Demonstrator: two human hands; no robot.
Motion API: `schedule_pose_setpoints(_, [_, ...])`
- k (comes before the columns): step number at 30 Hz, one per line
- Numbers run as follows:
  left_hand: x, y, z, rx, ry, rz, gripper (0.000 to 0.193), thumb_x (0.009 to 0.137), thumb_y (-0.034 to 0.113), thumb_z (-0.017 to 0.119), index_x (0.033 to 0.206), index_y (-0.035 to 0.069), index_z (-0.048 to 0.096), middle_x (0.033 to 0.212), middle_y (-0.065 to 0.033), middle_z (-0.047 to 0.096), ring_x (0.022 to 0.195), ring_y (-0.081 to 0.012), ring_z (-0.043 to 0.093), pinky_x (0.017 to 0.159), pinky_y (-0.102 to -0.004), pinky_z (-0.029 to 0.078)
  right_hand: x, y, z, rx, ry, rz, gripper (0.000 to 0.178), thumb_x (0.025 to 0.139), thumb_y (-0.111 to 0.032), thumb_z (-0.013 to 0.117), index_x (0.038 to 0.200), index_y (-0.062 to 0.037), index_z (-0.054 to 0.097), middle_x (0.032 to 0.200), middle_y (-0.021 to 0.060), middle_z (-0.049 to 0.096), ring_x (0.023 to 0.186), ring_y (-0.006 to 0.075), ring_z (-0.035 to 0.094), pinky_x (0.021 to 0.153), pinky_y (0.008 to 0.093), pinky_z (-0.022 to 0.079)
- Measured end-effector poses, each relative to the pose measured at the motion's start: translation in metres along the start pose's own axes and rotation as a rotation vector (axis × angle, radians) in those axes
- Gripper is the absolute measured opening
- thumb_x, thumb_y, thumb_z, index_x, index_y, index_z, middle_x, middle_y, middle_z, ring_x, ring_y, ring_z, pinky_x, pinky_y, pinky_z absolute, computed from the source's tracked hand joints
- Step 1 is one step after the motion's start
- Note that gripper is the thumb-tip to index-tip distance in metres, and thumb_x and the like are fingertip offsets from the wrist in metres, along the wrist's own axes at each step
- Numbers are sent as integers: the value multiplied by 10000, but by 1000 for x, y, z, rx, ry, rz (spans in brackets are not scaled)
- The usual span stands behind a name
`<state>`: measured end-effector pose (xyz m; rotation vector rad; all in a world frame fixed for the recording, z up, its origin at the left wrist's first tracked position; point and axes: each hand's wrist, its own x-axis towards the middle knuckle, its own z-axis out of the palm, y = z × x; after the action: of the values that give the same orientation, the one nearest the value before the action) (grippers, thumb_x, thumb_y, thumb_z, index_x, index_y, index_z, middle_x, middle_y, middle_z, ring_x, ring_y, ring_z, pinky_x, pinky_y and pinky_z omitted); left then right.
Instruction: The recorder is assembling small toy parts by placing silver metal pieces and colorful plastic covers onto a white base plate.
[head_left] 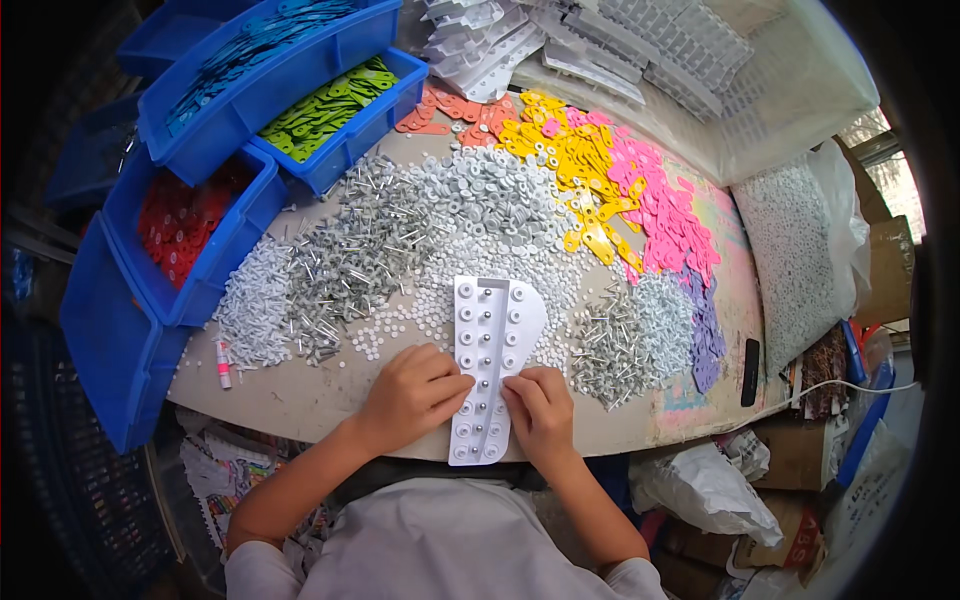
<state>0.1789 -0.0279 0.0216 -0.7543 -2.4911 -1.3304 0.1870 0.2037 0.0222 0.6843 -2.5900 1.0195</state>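
A white moulded plastic tray lies lengthwise in front of me, its lower end by the table's near edge. Small white rings sit in two rows along its sides, and silvery round-headed pieces run down the middle channel. My left hand is at the tray's left side, with thumb and fingers pinched together over the left row. On the opposite side, my right hand is also closed in a pinch, its fingertips at the right row. Whatever small piece either pinch may contain is hidden by the fingers.
Loose metal pins, grey rings and white caps are heaped beyond the tray. Yellow pieces, pink pieces and purple pieces lie right. Blue bins stand left; a filled clear bag stands right.
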Motion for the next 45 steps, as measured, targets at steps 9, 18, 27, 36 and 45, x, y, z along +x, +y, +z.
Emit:
schedule_pose_setpoints(9, [29,-16,-16,-139,24,-110,84,858,93,758,924,52,727,876,-92,670,857,-297,641,780,-413,503,1,3,-4,110,18,58,186,854,72,748,993,1,646,916,140,640,834,308,648,736,379,530])
schedule_pose_setpoints(18, [117,-94,-24,379,40,-83,59,876,134,702,901,84,720,920,-84,641,984,-298,617,959,-428,435,83,59,-30,-217,-142,83,110,935,-37,685,1040,-10,664,1019,147,696,961,332,660,862,414,529])
schedule_pose_setpoints(27, [146,-110,0,380,20,-155,118,860,162,766,871,73,689,867,-69,672,941,-286,634,903,-426,452,141,118,-9,-198,-72,319,148,944,-77,688,1047,29,683,942,198,714,867,340,683,805,417,539])
schedule_pose_setpoints(36, [135,-79,-6,238,67,-156,112,883,128,753,945,56,693,915,-100,694,911,-310,648,878,-434,481,137,108,-11,-220,-40,246,119,906,-44,706,965,17,622,923,164,703,827,300,667,783,408,515])
schedule_pose_setpoints(45, [19,11,-27,-223,-225,-118,128,877,109,767,994,59,752,928,-82,674,890,-295,635,802,-411,513,36,-7,-52,274,-311,238,124,894,-27,729,1008,-19,683,981,81,694,984,241,645,873,360,477])
